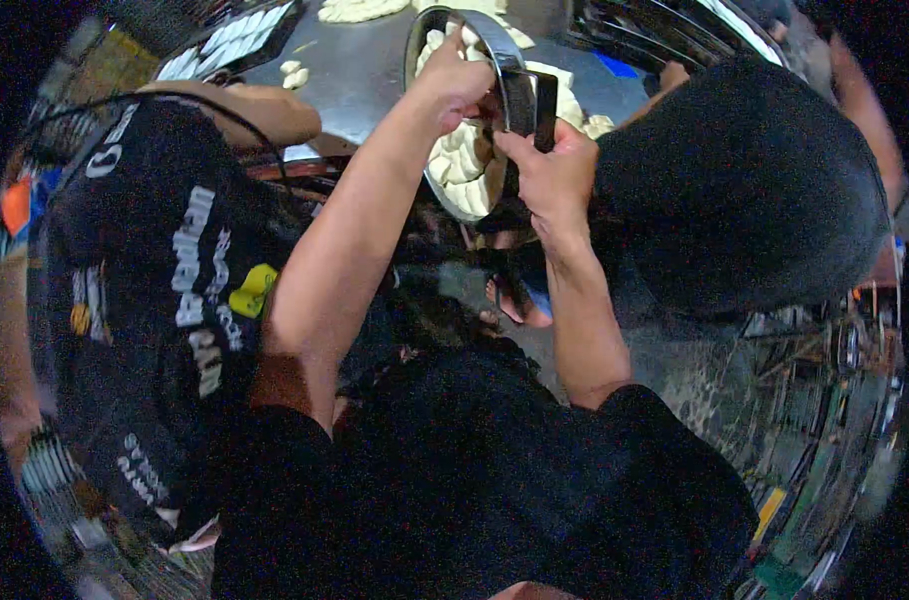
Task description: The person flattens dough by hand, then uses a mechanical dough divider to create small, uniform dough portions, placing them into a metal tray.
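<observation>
One pan [508,62], held at desk [360,90] edge.
Opening is turned left, long axis near upright; one handle [547,104] is gripped by right hand [560,172]; left hand [459,85] overlaps dough [465,168], grip unclear.

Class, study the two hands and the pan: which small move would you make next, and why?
Probably slide the left hand toward the near end of the metal pan and loosen the dough pieces there: the pan looks tilted, pieces lie in that end, the left hand reaches inside farther up, and the right hand steadies the handle side.
</observation>
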`<state>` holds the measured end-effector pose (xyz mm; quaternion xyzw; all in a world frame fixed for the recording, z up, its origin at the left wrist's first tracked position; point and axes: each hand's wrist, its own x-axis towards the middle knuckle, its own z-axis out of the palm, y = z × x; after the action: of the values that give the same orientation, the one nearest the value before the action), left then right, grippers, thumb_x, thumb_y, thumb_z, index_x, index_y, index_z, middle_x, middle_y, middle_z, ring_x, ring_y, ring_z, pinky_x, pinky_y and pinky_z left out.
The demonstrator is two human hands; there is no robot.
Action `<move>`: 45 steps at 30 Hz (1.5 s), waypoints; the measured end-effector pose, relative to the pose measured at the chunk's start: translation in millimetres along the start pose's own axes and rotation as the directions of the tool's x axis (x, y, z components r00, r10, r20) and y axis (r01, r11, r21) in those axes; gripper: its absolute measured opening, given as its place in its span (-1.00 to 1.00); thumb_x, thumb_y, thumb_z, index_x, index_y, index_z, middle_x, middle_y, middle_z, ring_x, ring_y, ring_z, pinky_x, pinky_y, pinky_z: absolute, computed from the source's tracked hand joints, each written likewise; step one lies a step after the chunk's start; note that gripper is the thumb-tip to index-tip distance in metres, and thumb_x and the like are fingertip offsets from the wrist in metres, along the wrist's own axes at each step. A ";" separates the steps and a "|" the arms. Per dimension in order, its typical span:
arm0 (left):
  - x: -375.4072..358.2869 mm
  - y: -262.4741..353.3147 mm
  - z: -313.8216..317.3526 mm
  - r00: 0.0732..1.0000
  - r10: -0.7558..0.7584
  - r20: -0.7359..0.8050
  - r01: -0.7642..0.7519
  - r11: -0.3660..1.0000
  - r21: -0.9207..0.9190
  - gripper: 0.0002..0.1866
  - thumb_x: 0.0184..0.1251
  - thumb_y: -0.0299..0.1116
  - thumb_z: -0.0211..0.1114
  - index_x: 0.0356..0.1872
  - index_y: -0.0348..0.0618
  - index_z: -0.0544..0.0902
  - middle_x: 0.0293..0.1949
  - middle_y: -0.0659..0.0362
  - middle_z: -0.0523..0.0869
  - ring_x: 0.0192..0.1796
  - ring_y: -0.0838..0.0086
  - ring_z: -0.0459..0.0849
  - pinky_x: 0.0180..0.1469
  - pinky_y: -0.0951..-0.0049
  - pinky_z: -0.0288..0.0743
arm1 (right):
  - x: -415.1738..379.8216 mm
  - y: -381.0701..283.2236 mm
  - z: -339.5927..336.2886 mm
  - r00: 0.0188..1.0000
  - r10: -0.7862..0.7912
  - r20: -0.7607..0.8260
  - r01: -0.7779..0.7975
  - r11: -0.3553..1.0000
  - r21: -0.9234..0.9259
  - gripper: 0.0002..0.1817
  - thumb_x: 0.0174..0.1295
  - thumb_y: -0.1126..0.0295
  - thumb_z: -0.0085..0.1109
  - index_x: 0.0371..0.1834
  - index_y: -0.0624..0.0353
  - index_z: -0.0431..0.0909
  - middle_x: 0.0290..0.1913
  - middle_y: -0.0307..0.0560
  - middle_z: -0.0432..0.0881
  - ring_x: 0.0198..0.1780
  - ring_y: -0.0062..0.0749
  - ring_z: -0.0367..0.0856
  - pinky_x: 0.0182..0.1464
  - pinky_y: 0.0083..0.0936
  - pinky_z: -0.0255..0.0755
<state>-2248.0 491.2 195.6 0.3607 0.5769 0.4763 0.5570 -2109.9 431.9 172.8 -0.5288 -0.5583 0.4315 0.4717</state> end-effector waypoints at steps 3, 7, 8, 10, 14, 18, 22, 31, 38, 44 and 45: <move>-1.8 -9.0 0.6 0.996 0.066 -0.062 -0.070 0.996 -0.059 -0.06 0.15 -0.64 0.21 0.53 -0.02 -0.09 -0.23 0.00 0.67 -0.44 0.33 0.70 -0.53 0.29 0.54 | 0.6 3.2 -5.8 0.998 -0.002 0.070 -0.003 0.998 0.065 -0.84 -0.08 0.46 0.39 -0.43 0.27 0.67 -0.55 -0.22 0.67 -0.55 -0.63 0.54 -0.45 -0.53 0.42; 2.0 -23.0 5.2 0.977 0.151 -0.153 -0.157 0.987 -0.025 -0.12 0.15 -0.66 0.16 0.51 -0.10 -0.04 -0.18 -0.04 0.65 -0.37 0.31 0.71 -0.48 0.28 0.60 | 11.4 18.4 -11.4 0.988 -0.075 0.136 0.065 0.995 0.078 -0.86 -0.07 0.47 0.39 -0.46 0.27 0.65 -0.57 -0.26 0.64 -0.56 -0.66 0.50 -0.47 -0.55 0.40; 4.2 -25.9 6.7 0.965 0.169 -0.200 -0.165 0.986 0.035 -0.13 0.16 -0.66 0.14 0.51 -0.15 -0.06 -0.17 -0.07 0.63 -0.35 0.33 0.70 -0.42 0.28 0.64 | 12.1 20.4 -12.2 0.987 -0.068 0.148 0.056 0.995 0.083 -0.86 -0.07 0.47 0.39 -0.46 0.27 0.65 -0.57 -0.26 0.64 -0.56 -0.66 0.50 -0.47 -0.55 0.40; 8.1 -31.0 7.0 0.961 0.120 -0.248 -0.115 0.993 0.036 -0.14 0.16 -0.66 0.13 0.50 -0.17 -0.04 -0.17 -0.07 0.64 -0.34 0.32 0.70 -0.42 0.27 0.64 | 12.1 20.5 -15.6 0.983 -0.052 0.177 0.030 0.992 0.125 -0.87 -0.07 0.46 0.38 -0.48 0.25 0.64 -0.58 -0.27 0.63 -0.58 -0.67 0.48 -0.48 -0.55 0.38; 7.7 -31.3 6.4 0.971 0.136 -0.194 -0.146 0.989 -0.035 -0.15 0.15 -0.66 0.12 0.50 -0.12 -0.02 -0.12 -0.07 0.64 -0.32 0.29 0.72 -0.46 0.26 0.63 | 21.8 41.2 -13.8 0.970 -0.111 0.215 0.080 0.986 0.146 -0.87 -0.08 0.44 0.37 -0.50 0.24 0.63 -0.59 -0.27 0.63 -0.58 -0.66 0.47 -0.48 -0.54 0.38; 6.3 -30.4 14.2 0.945 0.133 -0.299 -0.131 0.991 0.026 -0.14 0.14 -0.67 0.10 0.52 -0.04 0.03 -0.09 -0.06 0.66 -0.31 0.31 0.72 -0.49 0.25 0.60 | 22.8 45.3 -13.2 0.979 -0.092 0.184 0.074 0.992 0.103 -0.84 -0.10 0.40 0.38 -0.53 0.23 0.61 -0.63 -0.28 0.59 -0.60 -0.65 0.45 -0.47 -0.51 0.39; 23.1 -34.0 3.1 0.948 0.155 -0.280 -0.175 0.984 -0.048 -0.12 0.10 -0.71 0.04 0.52 -0.04 0.00 -0.15 -0.07 0.66 -0.40 0.34 0.71 -0.58 0.26 0.55 | 31.8 48.8 -1.9 0.981 -0.092 0.169 0.082 0.994 0.068 -0.84 -0.10 0.40 0.39 -0.52 0.21 0.61 -0.63 -0.25 0.60 -0.60 -0.61 0.47 -0.46 -0.46 0.40; 71.2 -7.8 -90.6 0.933 0.220 -0.285 -0.264 0.956 -0.125 -0.34 0.29 -0.67 -0.09 0.43 0.00 0.14 0.03 0.05 0.58 -0.13 0.34 0.68 -0.38 0.19 0.66 | 82.1 30.7 98.0 0.931 -0.349 0.110 0.361 0.925 -0.119 -0.79 -0.06 0.37 0.37 -0.53 0.27 0.55 -0.67 -0.02 0.56 -0.64 -0.35 0.52 -0.48 -0.41 0.42; 156.6 -55.4 -219.3 0.949 0.156 -0.274 -0.305 0.678 -0.669 -0.64 0.44 -0.48 0.01 0.21 0.10 0.33 -0.20 0.20 0.61 -0.41 0.50 0.61 -0.58 0.47 0.49 | 144.3 67.9 223.7 0.798 -0.553 0.241 0.600 0.686 -0.412 -0.80 -0.14 0.32 0.31 -0.48 0.13 0.54 -0.63 0.11 0.57 -0.51 0.10 0.62 -0.43 -0.12 0.50; 213.2 -216.0 -317.3 0.972 -0.223 -0.070 0.069 0.562 -0.824 -0.72 0.44 -0.25 0.14 0.12 0.04 0.43 -0.22 0.14 0.64 -0.39 0.38 0.62 -0.54 0.39 0.53 | 146.4 140.3 289.7 0.666 -0.403 0.628 0.740 0.464 -0.488 -0.86 -0.17 0.36 0.28 -0.52 0.07 0.54 -0.58 0.05 0.59 -0.43 0.03 0.64 -0.37 -0.10 0.49; 221.0 -231.3 -320.9 0.960 -0.267 -0.084 0.060 0.489 -0.870 -0.72 0.45 -0.26 0.13 0.12 0.00 0.43 -0.17 0.15 0.64 -0.19 0.33 0.66 -0.28 0.30 0.65 | 144.7 150.1 297.0 0.691 -0.353 0.631 0.714 0.468 -0.521 -0.88 -0.16 0.37 0.27 -0.52 0.05 0.54 -0.58 0.04 0.59 -0.43 0.02 0.64 -0.37 -0.09 0.50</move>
<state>-2564.5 586.8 -114.3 -0.0725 0.3503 0.6788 0.6413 -2373.7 591.6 -18.4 -0.3501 -0.9117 0.0987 0.1911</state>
